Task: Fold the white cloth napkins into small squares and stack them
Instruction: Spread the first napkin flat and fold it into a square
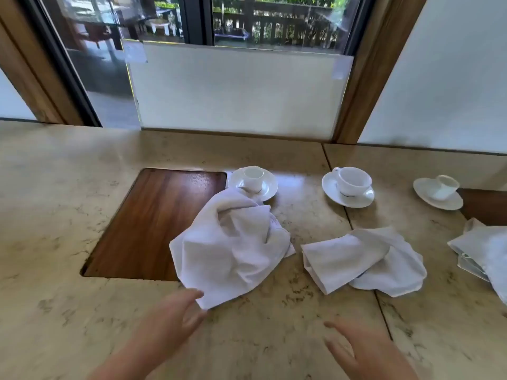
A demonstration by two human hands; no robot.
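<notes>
Two loose napkins lie mid-frame on the tabletop [82,187], and neither is a small square yet, so I judge the folding barely begun. The only view is the head camera.

The crumpled napkin [233,245] sits at centre, half over the wooden inset [153,220]. Its far end touches the saucer [267,185] of the nearest cup [253,178]. Its long axis runs on a diagonal, from that saucer at the upper right down to a corner at the lower left of centre. The left hand [170,322], at lower centre, has its fingers spread and touching that near corner; the grip is open and not closed on the cloth as far as I can see.

The second napkin [365,259] lies right of centre, apart from the first. It is loosely doubled, not squared, with its long axis running lower left to upper right. The right hand [362,349], at the lower right, hovers with fingers splayed, grip open, holding nothing.

At the right edge a third cloth [485,248] is draped over what looks like a flat stack; whether those are finished napkins I cannot tell, since the frame cuts it off. Two more cups on saucers [348,187] [439,192] stand at the upper right.

Left to do, in my judgement: flatten, fold and stack both loose napkins.
</notes>
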